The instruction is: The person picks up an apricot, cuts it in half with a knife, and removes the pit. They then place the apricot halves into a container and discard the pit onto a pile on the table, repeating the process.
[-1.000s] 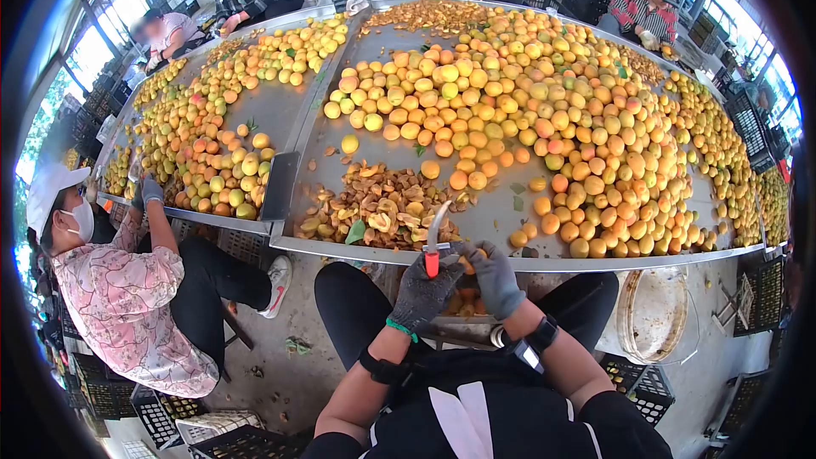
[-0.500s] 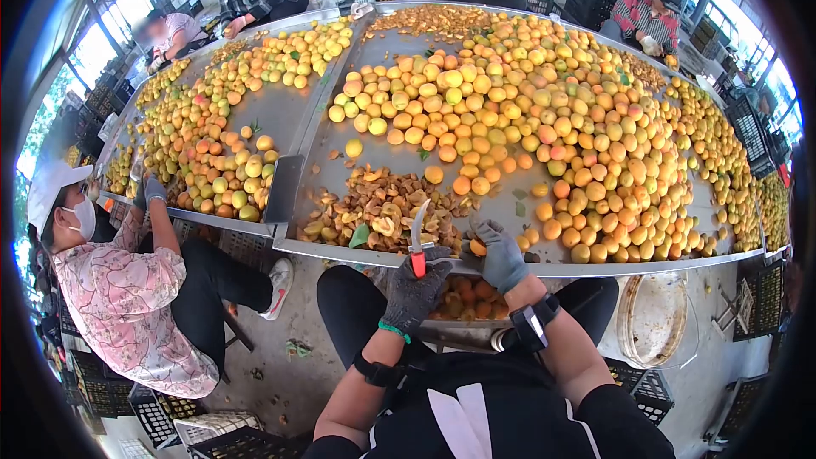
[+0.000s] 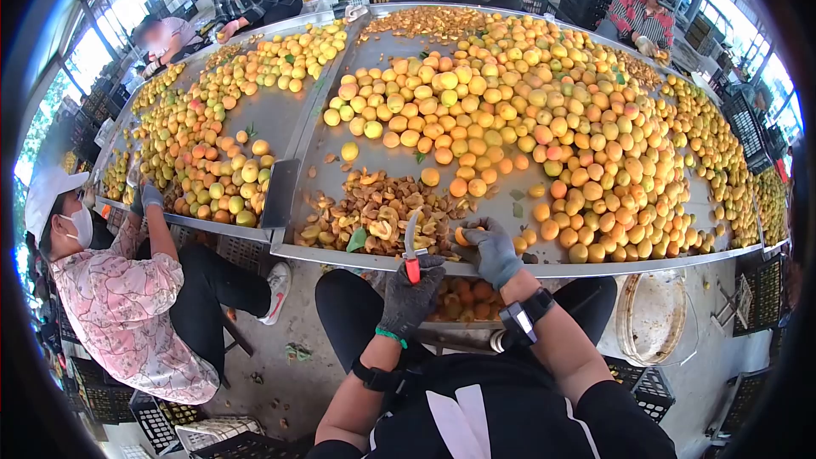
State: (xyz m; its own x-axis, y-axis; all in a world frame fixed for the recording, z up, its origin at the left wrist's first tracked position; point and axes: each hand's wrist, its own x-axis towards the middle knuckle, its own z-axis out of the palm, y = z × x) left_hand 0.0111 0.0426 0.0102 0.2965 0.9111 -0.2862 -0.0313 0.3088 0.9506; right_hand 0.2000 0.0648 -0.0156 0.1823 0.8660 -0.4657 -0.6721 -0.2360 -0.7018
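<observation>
My left hand (image 3: 411, 291), in a dark grey knitted glove, is closed around the red handle of a knife (image 3: 411, 242). The short curved blade points up and away from me. Just right of it, at the table's front edge, my gloved right hand (image 3: 493, 252) pinches an apricot (image 3: 462, 236), partly hidden by the fingers. A heap of cut apricot pieces (image 3: 374, 214) lies beyond the knife. Whole apricots (image 3: 595, 153) cover much of the metal table (image 3: 544, 269). Under the edge, between my knees, more apricots (image 3: 467, 300) show in a container.
To the left, a masked co-worker (image 3: 127, 280) sits at the adjoining table section, behind a raised metal divider (image 3: 280, 194). Several other people work along the far side. A white bucket (image 3: 651, 319) stands by my right knee, and plastic crates (image 3: 653, 393) are stacked on the floor.
My right hand has turned, and the apricot in its fingers now shows more, left of the hand. The left hand still grips the knife. The whole view has shifted slightly.
</observation>
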